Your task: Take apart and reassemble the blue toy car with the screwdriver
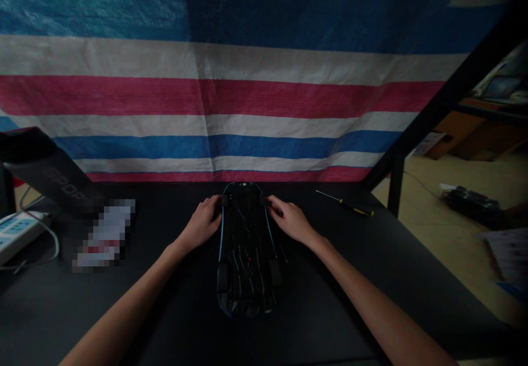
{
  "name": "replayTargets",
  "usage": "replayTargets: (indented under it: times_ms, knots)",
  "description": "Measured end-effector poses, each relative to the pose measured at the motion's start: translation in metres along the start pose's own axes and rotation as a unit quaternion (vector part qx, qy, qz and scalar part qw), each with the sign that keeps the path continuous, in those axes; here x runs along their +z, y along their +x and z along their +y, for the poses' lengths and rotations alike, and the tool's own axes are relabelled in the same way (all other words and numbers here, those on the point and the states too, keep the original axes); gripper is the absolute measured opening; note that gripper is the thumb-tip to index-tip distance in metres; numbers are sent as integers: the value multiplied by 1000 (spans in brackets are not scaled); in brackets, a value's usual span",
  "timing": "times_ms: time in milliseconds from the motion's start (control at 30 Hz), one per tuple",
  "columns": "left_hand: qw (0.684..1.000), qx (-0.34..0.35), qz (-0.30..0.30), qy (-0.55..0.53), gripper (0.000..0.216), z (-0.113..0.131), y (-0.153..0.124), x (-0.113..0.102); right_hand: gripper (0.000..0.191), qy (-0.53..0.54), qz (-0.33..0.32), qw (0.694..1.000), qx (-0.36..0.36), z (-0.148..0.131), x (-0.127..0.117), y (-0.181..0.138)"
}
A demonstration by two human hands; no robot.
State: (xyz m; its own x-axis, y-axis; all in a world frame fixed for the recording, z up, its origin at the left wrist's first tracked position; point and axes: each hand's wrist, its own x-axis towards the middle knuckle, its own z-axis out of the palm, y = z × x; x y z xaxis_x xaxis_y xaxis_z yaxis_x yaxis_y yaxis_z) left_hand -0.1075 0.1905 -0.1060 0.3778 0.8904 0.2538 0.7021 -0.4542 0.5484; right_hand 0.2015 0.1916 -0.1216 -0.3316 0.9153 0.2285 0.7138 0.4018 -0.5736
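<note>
A dark toy car (246, 250) lies upside down on the black table (165, 322), its underside and wheels facing up. My left hand (203, 222) holds its left side near the far wheel, with the fingers curled against the edge. On the opposite side, my right hand (291, 220) grips the car by its far right wheel. Both sets of fingertips are partly hidden by the car body. To the right of my right hand lies a screwdriver (355, 208) with a black and yellow handle. A thin dark rod (284, 253) shows beside the car's right side.
A dark bottle (61, 176) marked SPORT and a white power strip (22, 234) with a cable are at the left. Near them lies a pixelated item (106, 234). A striped tarp (264, 99) hangs behind the table. Another dark object (472, 205) sits on the floor at right.
</note>
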Motion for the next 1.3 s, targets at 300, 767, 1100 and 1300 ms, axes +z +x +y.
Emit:
replayTargets:
  times_ms: [300,767,1100,1300]
  knots:
    - [1000,-15,-2,-13,18,-1,2,0,29,-22,-9,1000,2,0,1,1]
    - [1000,-8,-25,-13,13,-1,3,-2,24,-44,-11,999,-1,-1,1,0]
    - [1000,-5,-26,7,18,-6,2,1,20,-47,-9,999,-7,-1,2,0]
    - [1000,-7,-22,7,17,-5,3,1,17,-56,-8,998,-7,1,3,0]
